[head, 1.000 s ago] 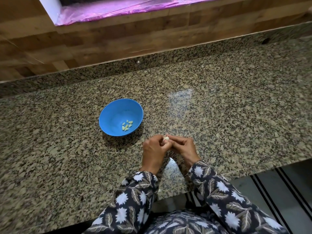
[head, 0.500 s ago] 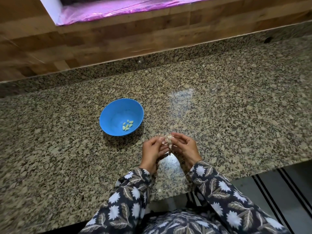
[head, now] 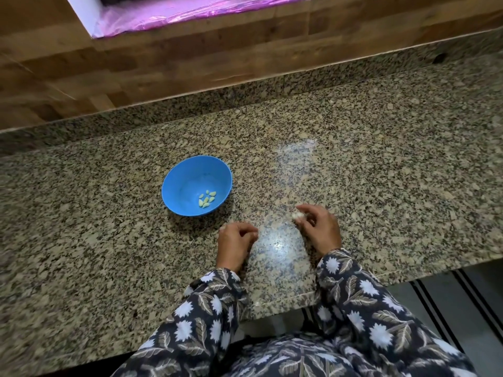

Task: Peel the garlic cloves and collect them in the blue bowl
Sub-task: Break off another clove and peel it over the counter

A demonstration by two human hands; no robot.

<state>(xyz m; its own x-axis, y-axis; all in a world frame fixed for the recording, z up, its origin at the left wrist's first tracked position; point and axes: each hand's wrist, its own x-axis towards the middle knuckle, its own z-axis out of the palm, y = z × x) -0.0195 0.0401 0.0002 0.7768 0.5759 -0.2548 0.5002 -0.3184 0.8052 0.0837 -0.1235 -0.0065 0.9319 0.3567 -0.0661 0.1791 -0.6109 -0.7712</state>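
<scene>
right hand [head: 319, 227] pinches a pale, possibly papery clove [head: 297, 214].

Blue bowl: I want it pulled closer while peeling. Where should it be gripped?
Probably pinch the near-right rim of the blue bowl, thumb inside, coming from the left hand side: it stands upright, open, rim bare, peeled cloves low inside. The right hand pinches a garlic clove.

granite counter [head: 381, 172] | wood-plank wall [head: 190, 66] | pink film [head: 177, 12] | striped floor [head: 476, 308]
</scene>
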